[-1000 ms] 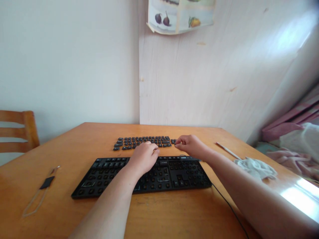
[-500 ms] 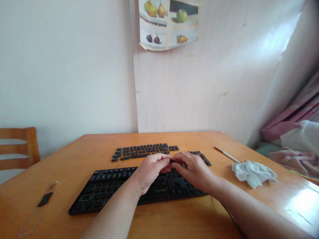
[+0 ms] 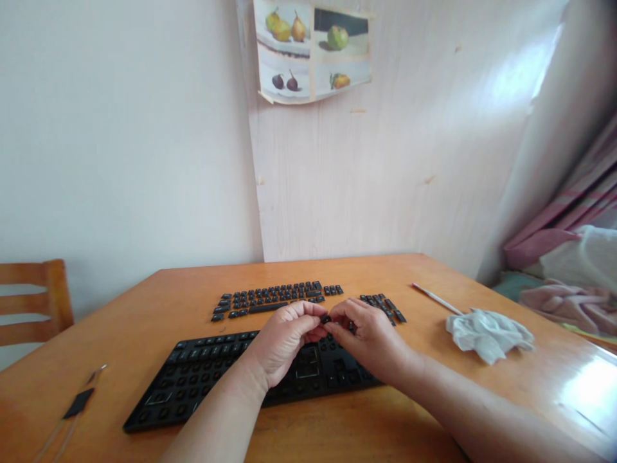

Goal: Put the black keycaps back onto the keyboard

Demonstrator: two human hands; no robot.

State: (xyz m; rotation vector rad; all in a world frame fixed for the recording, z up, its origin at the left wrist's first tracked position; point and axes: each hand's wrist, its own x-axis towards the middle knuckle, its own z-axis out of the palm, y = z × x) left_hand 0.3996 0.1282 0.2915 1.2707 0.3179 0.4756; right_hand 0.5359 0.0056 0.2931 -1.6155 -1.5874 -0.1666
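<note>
Left hand (image 3: 284,341) and right hand (image 3: 371,334) pinch a small black keycap (image 3: 326,319) between fingertips below frame centre, near the upper edge of the keyboard (image 3: 193,373), its long axis running left–right.

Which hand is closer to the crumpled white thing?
The right hand. It's to the left of the crumpled white thing, not touching it; the left hand is farther left.

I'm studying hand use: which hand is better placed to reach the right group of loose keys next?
Probably the right hand: it is beside those keys, while the left hand is farther away. Both hold a small black piece, so the right may need freeing.
</note>
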